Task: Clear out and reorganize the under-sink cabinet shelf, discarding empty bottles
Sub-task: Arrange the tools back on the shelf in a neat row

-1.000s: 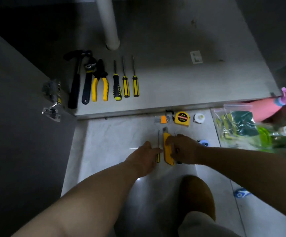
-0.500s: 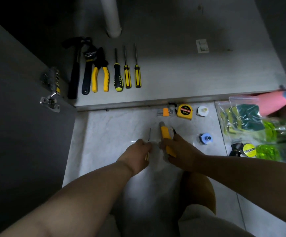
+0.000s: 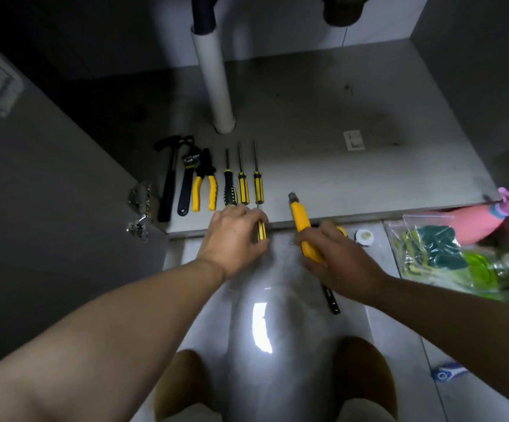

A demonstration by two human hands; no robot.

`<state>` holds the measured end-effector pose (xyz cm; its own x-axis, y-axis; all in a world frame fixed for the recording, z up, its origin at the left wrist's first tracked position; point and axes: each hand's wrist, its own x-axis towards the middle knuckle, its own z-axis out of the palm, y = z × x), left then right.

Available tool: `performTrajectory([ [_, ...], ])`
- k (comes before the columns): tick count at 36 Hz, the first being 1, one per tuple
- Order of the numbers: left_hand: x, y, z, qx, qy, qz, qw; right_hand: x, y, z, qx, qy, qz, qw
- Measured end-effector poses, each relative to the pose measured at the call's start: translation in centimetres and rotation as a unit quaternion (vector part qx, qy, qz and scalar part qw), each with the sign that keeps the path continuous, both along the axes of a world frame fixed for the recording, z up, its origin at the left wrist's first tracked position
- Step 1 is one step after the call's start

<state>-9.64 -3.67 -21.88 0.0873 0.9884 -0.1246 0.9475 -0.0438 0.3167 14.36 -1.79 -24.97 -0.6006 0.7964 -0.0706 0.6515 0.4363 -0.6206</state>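
Left hand (image 3: 231, 239) moved screwdriver (image 3: 261, 232) up beside tool row (image 3: 242, 187).

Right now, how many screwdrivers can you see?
4. Three lie on the shelf right of the pliers: a black-handled screwdriver and two yellow screwdrivers. The left hand grips the fourth screwdriver. A dark tool under the right hand may be another.

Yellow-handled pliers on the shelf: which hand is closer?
Left. The left hand, gripping a screwdriver, sits just in front of the pliers; the right hand, holding a yellow-handled tool, is further off to their right.
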Motion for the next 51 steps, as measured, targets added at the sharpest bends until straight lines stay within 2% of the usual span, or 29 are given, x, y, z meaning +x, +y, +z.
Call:
performTrajectory([
  [6, 0.5, 5.2, -0.6, 0.037, 0.029, 0.002, 0.999, -3.1, 6.3, 0.5, 0.049, -0.018, -0.055, 0.997],
  [12, 1.3, 9.3, -2.4, 0.046, 0.09, -0.017, 0.995, -5.7, 11.1, -0.7, 0.039, -0.063, -0.063, 0.995],
  [16, 1.1, 10.2, -3.5, 0.036, 0.127, -0.033, 0.991, -6.3, 12.0, -2.0, 0.035, -0.086, -0.073, 0.993],
  [22, 0.6, 10.7, -3.7, 0.042, 0.145, -0.039, 0.988, -6.3, 10.9, -3.6, 0.026, -0.06, -0.108, 0.992],
  [26, 0.2, 10.6, -3.5, 0.053, 0.141, -0.039, 0.988, -6.1, 10.1, -4.4, 0.036, -0.009, -0.181, 0.983],
  [30, 0.0, 10.8, -3.5, 0.061, 0.14, -0.044, 0.987, -6.2, 10.1, -4.7, 0.024, -0.02, -0.234, 0.972],
  [34, 0.3, 11.0, -3.8, 0.063, 0.143, -0.038, 0.987, -6.4, 10.2, -5.0, 0.007, -0.011, -0.242, 0.97],
  [41, 0.6, 11.2, -4.2, 0.065, 0.134, -0.022, 0.989, -7.6, 9.8, -5.2, 0.041, -0.049, -0.256, 0.965],
  [46, -0.3, 10.5, -4.0, 0.1, 0.08, 0.008, 0.992, -7.6, 9.8, -5.1, 0.032, -0.042, -0.263, 0.963],
  [51, -2.7, 10.2, -3.6, 0.036, 0.101, -0.015, 0.994, -7.3, 9.6, -5.0, 0.011, -0.012, -0.268, 0.963],
])
